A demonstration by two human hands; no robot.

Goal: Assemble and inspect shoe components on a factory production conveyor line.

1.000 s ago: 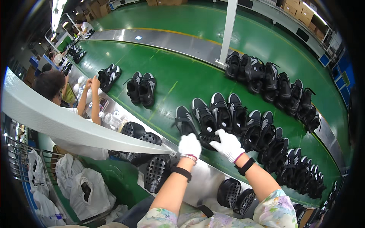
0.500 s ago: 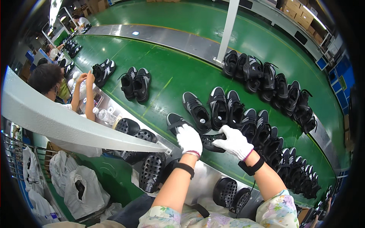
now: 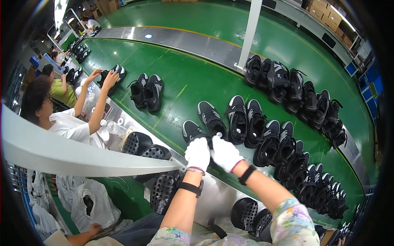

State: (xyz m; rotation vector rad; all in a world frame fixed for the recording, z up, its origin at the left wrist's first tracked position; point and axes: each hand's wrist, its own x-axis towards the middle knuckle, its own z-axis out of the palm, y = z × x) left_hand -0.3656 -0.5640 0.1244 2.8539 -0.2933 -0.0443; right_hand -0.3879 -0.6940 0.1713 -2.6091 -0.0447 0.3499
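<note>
A black sneaker with a grey toe [image 3: 192, 130] lies on the green belt in front of me. My left hand [image 3: 198, 153], in a white knit glove, is closed around its middle and opening. Close beside it, my right hand [image 3: 225, 154], gloved the same way, has its fingers curled in at the heel end. The gloves cover the rear of this sneaker, so what the right fingers grip is hidden. Just beyond stands another black-and-grey sneaker [image 3: 212, 118], near the right fingertips. To its right are a strapped sneaker [image 3: 237, 119] and a further one [image 3: 254, 123].
Perforated black clog-shaped pieces [image 3: 164, 192] lie on the metal ledge, with more [image 3: 244, 213] near my body. A white post arm [image 3: 90, 158] crosses at left. Sneakers [image 3: 287, 84] line the far right. A co-worker's hands [image 3: 110, 80] touch a sneaker pair; a bottle [image 3: 115, 129] stands nearby.
My right hand has moved left, up against the left hand. The dark textured piece it held is now hidden. The co-worker's hands have moved onto the sneaker pair.
</note>
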